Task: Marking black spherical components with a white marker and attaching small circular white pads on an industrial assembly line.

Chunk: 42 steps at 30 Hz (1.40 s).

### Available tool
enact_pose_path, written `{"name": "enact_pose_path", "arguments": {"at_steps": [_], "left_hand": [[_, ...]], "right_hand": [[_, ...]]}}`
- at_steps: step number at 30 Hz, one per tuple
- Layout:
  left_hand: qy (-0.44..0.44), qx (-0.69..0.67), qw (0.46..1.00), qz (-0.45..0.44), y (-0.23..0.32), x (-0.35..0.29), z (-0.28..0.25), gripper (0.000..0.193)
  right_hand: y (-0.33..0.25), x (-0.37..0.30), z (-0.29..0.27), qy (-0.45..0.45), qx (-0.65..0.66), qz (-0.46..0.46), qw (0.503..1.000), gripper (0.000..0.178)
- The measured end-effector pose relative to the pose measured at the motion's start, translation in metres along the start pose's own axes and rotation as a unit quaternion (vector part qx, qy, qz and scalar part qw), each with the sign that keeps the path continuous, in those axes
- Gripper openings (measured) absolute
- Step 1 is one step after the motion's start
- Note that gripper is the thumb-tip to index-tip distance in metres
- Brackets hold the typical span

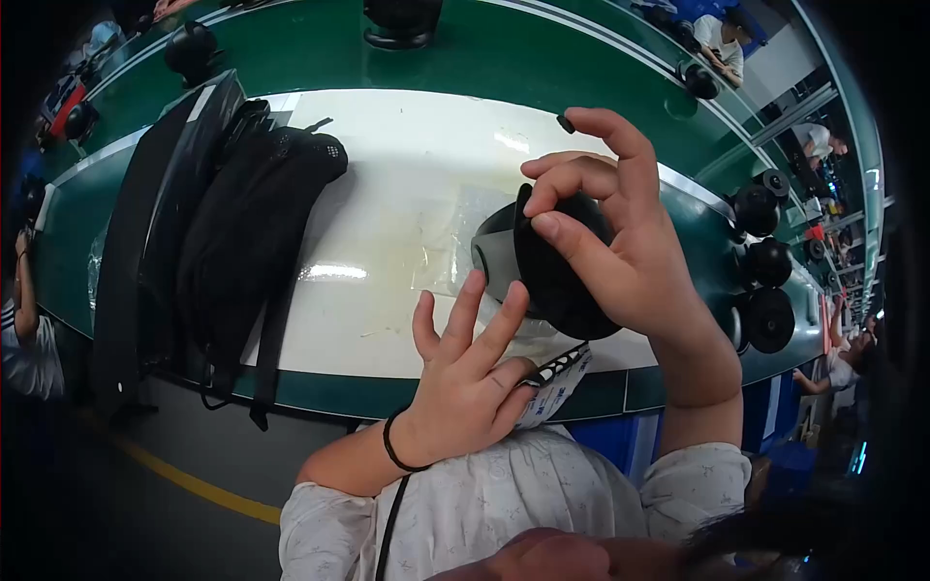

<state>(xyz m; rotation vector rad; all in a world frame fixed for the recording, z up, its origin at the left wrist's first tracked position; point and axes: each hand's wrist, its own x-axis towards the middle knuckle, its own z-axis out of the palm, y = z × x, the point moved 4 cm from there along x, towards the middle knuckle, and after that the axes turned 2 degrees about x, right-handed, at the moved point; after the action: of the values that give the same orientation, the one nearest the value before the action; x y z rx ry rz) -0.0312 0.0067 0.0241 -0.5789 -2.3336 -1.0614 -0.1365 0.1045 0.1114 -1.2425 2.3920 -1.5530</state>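
My left hand (460, 392) has three fingers spread in front of the rounded black part. Its thumb and index finger pinch a sheet (564, 365), black with white dots along one edge and white with print below. My right hand (630, 232) reaches over the black part (572, 300), thumb and a finger closed at its thin upright black edge. On its raised index fingertip sits a small black piece (566, 124). A grey cylindrical section (499, 259) with a green ring faces left from the black part. My right hand hides some of the part.
Clear plastic film (475, 208) lies on the white tabletop (387, 126). At the left stand a black bag (257, 213) and a long black case (150, 223). A green conveyor (504, 58) carries black round units (402, 21). More black units (770, 261) stand at right.
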Motion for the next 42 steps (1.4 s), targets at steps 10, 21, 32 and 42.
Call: {"name": "enact_pose_path", "arguments": {"at_steps": [10, 21, 32, 42], "left_hand": [[-0.007, -0.004, 1.000, 0.001, -0.002, 0.001, -0.003, 0.014], [0.004, 0.030, 0.999, 0.015, -0.003, -0.002, 0.002, 0.011], [-0.021, 0.072, 0.997, 0.035, -0.002, -0.001, 0.004, 0.012], [-0.014, 0.073, 0.997, 0.008, -0.004, -0.003, 0.007, 0.014]], "right_hand": [[-0.031, -0.018, 0.001, -0.050, -0.328, -0.166, 0.929, 0.057], [0.046, -0.056, -0.071, 0.177, 0.092, 0.092, 0.976, 0.010], [0.058, -0.044, -0.065, 0.158, 0.059, 0.077, 0.983, 0.012], [0.036, -0.057, -0.066, 0.121, -0.495, -0.180, 0.841, 0.044]]}}
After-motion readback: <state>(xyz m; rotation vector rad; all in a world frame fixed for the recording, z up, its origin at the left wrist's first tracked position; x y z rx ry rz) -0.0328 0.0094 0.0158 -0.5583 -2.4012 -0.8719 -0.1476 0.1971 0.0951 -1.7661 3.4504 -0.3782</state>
